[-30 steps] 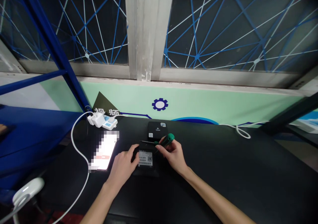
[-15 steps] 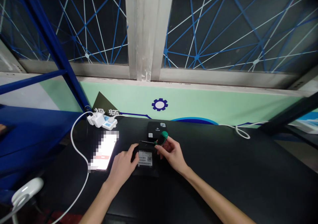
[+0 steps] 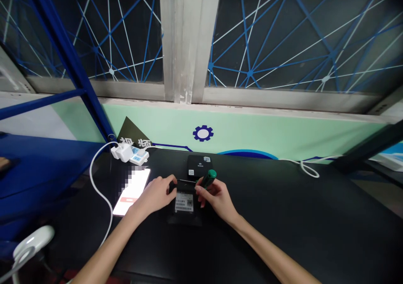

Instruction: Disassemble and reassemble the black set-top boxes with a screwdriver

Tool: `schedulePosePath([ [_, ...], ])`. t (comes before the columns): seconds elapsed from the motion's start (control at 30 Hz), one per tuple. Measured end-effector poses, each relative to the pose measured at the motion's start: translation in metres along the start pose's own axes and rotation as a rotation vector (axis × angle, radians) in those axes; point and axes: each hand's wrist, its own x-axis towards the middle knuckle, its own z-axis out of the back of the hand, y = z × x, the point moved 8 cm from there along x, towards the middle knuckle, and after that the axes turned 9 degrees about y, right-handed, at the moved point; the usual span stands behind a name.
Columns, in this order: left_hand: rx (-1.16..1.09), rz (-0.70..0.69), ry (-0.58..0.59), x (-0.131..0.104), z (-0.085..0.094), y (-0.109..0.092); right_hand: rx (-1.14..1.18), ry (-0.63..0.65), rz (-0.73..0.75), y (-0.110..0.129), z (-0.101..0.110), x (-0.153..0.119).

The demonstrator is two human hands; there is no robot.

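Note:
A screwdriver with a green and black handle [image 3: 208, 179] is in my right hand [image 3: 217, 198], its thin shaft pointing left. My left hand [image 3: 160, 193] has thumb and forefinger curled at the left side of a dark device [image 3: 182, 214] with a white printed label; what lies between those fingertips is too dark to tell. The labelled device rests on the black table. Just behind it lies a black square box [image 3: 200, 163] with small stickers on top.
To the left, a phone with a lit screen [image 3: 134, 189] lies near my left forearm. Behind it sits a white power strip [image 3: 138, 155] with plugs and a white cable [image 3: 92, 170]. Another white cable [image 3: 310, 169] lies at the back right. A wall and windows stand behind.
My left hand has moved slightly up, and its forearm now overlaps the phone's lower part. The screwdriver's handle has shifted a little right and down in my right hand.

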Motion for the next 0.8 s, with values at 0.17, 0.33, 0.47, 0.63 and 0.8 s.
schedulePosePath([
  [0.17,0.01,-0.02,0.022,0.004,0.003,-0.002,0.02,-0.017,0.013,0.001,0.0,0.0],
  [0.33,0.021,-0.028,0.011,0.005,0.004,-0.003,0.038,0.033,0.018,0.004,-0.003,-0.001],
  [0.47,0.018,-0.028,-0.018,0.006,0.002,-0.001,0.03,0.09,0.009,0.005,-0.006,-0.001],
  [0.63,0.013,-0.032,-0.029,0.008,-0.002,0.002,0.01,0.134,0.013,0.004,-0.011,-0.002],
  [0.8,0.007,-0.034,-0.04,0.008,-0.002,0.003,0.019,0.113,0.006,0.001,-0.011,-0.001],
])
